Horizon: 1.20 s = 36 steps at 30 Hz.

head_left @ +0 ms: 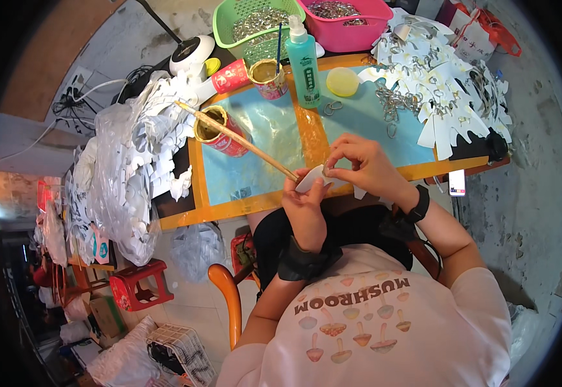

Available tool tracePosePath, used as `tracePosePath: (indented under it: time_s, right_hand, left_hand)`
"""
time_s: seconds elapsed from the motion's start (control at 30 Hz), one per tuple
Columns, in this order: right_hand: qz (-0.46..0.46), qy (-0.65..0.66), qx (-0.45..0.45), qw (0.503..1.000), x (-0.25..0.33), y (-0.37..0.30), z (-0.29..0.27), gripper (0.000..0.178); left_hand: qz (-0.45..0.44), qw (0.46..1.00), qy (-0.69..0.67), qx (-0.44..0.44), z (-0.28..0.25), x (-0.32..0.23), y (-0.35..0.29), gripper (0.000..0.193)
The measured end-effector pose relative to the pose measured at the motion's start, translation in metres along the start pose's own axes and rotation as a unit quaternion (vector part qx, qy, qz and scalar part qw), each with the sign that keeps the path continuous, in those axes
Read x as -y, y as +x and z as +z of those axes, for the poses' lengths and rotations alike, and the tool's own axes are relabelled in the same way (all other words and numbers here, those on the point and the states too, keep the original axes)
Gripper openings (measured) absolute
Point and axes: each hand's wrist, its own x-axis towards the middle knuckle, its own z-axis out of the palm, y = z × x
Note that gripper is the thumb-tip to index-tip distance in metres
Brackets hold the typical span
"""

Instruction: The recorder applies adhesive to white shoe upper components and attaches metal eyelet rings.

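My left hand (305, 216) is closed on a small white piece (308, 180), perhaps leather or sheet material, just over the table's front edge. A long wooden stick (245, 142), like a brush handle, also sits in this hand and slants up to the left past an open tin (232, 146). My right hand (361, 164) pinches at the white piece's right end; what lies between its fingertips is too small to make out. Two metal rings (333, 108) lie on the blue mat (261, 169) beyond my hands.
White cut pieces with metal rings (445, 97) are heaped at right, with more white pieces (155, 138) at left. A green spray bottle (303, 71), a second tin (268, 82), a yellow round lid (343, 82), a green basket (242, 42) and a pink basket (342, 40) stand behind.
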Motion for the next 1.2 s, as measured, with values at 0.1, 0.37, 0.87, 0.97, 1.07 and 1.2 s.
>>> tracePosePath:
  time_s: [0.1,0.37,0.87,0.97,1.07,1.2]
  right_hand:
    - [-0.080,-0.083,-0.041,0.993,-0.005,-0.004,0.003,0.010]
    - [-0.028,-0.021,-0.011,0.999,-0.010,-0.005,0.007,0.009]
    - [0.034,0.024,0.001,0.999,-0.007,-0.004,0.006,0.004]
    - [0.010,0.022,0.000,1.000,-0.008,-0.004,0.007,0.005]
    - [-0.001,0.001,0.004,1.000,-0.009,-0.004,0.006,0.006]
    - [-0.021,-0.029,0.008,0.999,-0.002,-0.004,0.009,0.007]
  left_hand:
    - [0.011,1.000,0.005,-0.002,0.000,0.001,-0.002,0.029]
    - [0.064,0.997,0.039,-0.006,-0.006,0.009,-0.004,0.029]
    - [0.045,0.999,0.015,0.014,0.001,0.003,-0.013,0.023]
    - [0.073,0.994,0.087,-0.006,-0.009,0.010,-0.008,0.017]
    - [0.049,0.996,0.080,0.002,-0.005,0.001,-0.009,0.013]
    - [0.043,0.997,0.056,-0.006,-0.004,0.003,-0.009,0.014]
